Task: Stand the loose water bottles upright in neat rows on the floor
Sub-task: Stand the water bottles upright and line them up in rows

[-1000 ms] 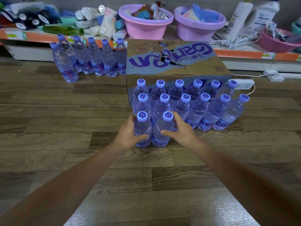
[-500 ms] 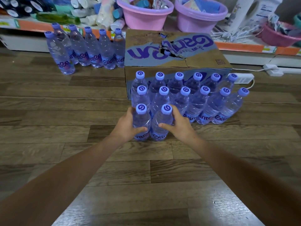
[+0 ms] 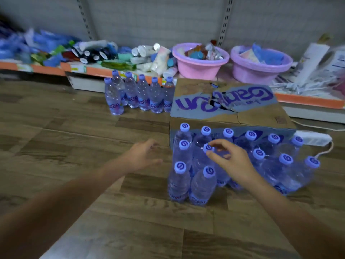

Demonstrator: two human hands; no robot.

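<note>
Clear water bottles with purple caps stand upright in rows on the wood floor in front of a cardboard box (image 3: 229, 101). Nearest me are two front bottles, one at the left (image 3: 179, 182) and one at the right (image 3: 203, 186), side by side. My left hand (image 3: 143, 156) hovers open to the left of the rows, touching nothing. My right hand (image 3: 229, 161) is open above the second row, fingers spread near a bottle cap (image 3: 207, 147). A separate group of bottles (image 3: 141, 94) stands further back on the left by the shelf.
A low shelf runs along the back wall with two pink basins (image 3: 200, 60), (image 3: 260, 63) and piles of tubes and packets. A white power strip (image 3: 313, 139) with a cord lies right of the box. Bare wood floor (image 3: 74, 143) spreads left and toward me.
Both hands have let go of the two front bottles and lifted away; the left moved off to the left, the right rose over the second row. The view tilted up.
</note>
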